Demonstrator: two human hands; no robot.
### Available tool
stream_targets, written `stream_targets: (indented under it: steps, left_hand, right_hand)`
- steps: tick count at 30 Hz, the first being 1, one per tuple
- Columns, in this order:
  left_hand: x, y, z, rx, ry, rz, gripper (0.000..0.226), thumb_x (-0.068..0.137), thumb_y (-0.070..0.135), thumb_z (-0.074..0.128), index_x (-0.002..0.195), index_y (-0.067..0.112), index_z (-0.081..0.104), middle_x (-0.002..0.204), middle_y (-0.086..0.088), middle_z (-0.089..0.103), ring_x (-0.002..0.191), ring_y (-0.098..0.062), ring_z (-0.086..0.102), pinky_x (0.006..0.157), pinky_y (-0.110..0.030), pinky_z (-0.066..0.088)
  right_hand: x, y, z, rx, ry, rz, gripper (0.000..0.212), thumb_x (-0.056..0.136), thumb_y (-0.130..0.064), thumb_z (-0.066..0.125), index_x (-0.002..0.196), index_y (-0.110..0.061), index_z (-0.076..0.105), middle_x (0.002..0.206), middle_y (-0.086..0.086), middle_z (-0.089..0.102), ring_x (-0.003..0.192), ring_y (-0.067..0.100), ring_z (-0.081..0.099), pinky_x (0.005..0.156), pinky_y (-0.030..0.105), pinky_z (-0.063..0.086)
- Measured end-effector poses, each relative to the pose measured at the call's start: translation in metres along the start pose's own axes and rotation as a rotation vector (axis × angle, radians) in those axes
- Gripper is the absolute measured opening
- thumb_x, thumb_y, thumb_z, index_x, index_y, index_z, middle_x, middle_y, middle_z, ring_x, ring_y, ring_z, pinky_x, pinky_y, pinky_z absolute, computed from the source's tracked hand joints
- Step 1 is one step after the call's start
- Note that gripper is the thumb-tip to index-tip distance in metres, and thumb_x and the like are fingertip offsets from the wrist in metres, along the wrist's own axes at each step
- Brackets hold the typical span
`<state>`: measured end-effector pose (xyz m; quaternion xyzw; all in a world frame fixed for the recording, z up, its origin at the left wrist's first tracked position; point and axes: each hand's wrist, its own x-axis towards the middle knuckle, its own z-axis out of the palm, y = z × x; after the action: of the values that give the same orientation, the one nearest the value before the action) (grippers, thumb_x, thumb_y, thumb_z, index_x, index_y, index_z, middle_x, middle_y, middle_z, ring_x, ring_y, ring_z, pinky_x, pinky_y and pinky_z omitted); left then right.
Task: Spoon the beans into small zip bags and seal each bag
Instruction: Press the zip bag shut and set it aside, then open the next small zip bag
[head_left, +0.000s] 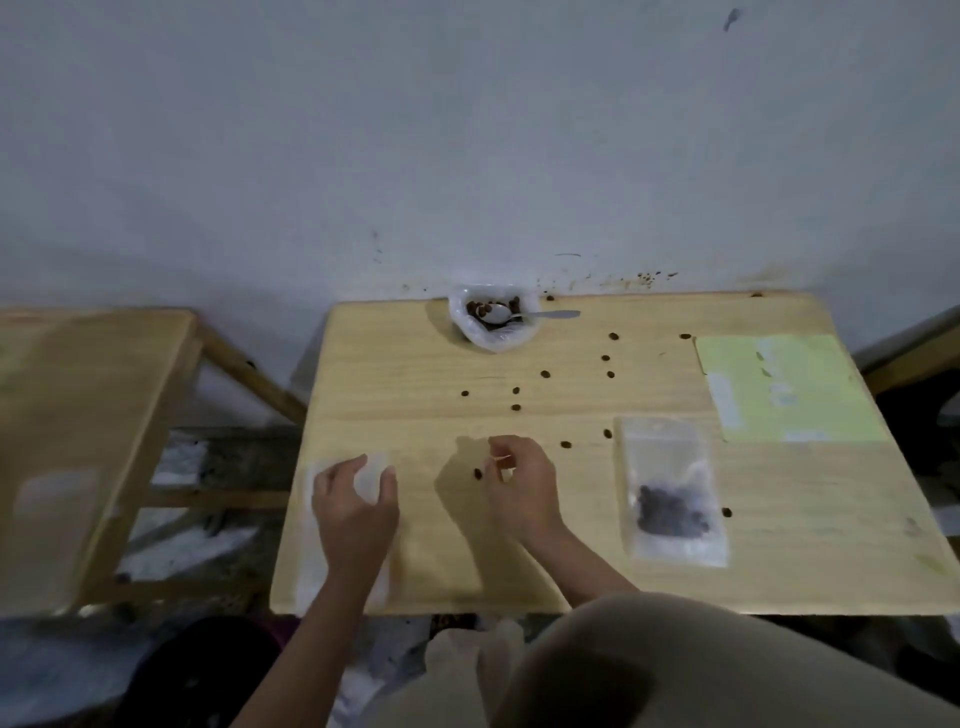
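**Loose beans on the table, one bag filled**

I see my left hand (358, 499) resting on an empty zip bag (374, 480) at the table's (415, 566) near left, fingers curled over its top edge. My right hand (519, 483) hovers mid-table, fingers pinched together; whether they hold a bean I cannot tell. One bean (478, 473) lies just beside them. A filled bag (670, 493) lies flat to the right. The spoon (519, 314) sits in the bean container (493, 322) at the far edge.
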<state>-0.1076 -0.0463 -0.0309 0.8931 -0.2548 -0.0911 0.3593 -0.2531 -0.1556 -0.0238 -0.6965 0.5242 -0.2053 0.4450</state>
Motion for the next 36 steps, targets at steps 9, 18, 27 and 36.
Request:
stream_targets:
  steps: [9,18,27,36]
  left_hand:
    - [0.022,-0.079,-0.041,0.239,-0.249,-0.052,0.061,0.071,0.027,0.077,0.12,-0.006,0.058,0.119,-0.026,0.056,0.107,-0.043,0.054,0.092,-0.048,0.043]
    - [0.022,-0.076,-0.048,0.312,-0.323,-0.059,0.067,0.082,0.045,0.065,0.136,0.014,0.043,0.141,-0.004,0.035,0.124,-0.029,0.035,0.094,-0.041,0.044]
    - [0.023,-0.07,-0.057,-0.208,-0.126,0.008,0.053,0.082,0.022,0.068,0.129,0.004,0.053,0.123,-0.014,0.056,0.114,-0.027,0.053,0.096,-0.045,0.046]
    - [0.051,-0.017,-0.078,-0.412,-0.264,0.084,0.046,0.085,-0.009,0.058,0.114,0.027,0.058,0.108,0.002,0.057,0.084,-0.002,0.057,0.072,-0.007,0.046]
  right_hand:
    - [-0.02,-0.048,0.098,-0.111,-0.311,0.137,0.008,0.088,-0.016,0.059,0.087,-0.008,0.062,0.083,0.004,0.056,0.074,0.019,0.055,0.062,0.026,0.041]
    - [-0.023,-0.052,0.129,-0.064,-0.18,0.231,0.021,0.084,-0.02,0.066,0.101,-0.009,0.061,0.102,0.004,0.061,0.094,0.02,0.06,0.077,0.025,0.047]
    - [-0.015,-0.063,0.116,0.264,-0.188,0.202,0.012,0.086,0.001,0.056,0.087,-0.008,0.063,0.074,0.001,0.056,0.068,0.015,0.054,0.063,0.023,0.046]
    - [0.0,-0.083,0.043,0.481,-0.289,0.19,0.018,0.087,-0.007,0.064,0.105,-0.01,0.062,0.086,0.004,0.071,0.067,0.016,0.066,0.063,0.029,0.049]
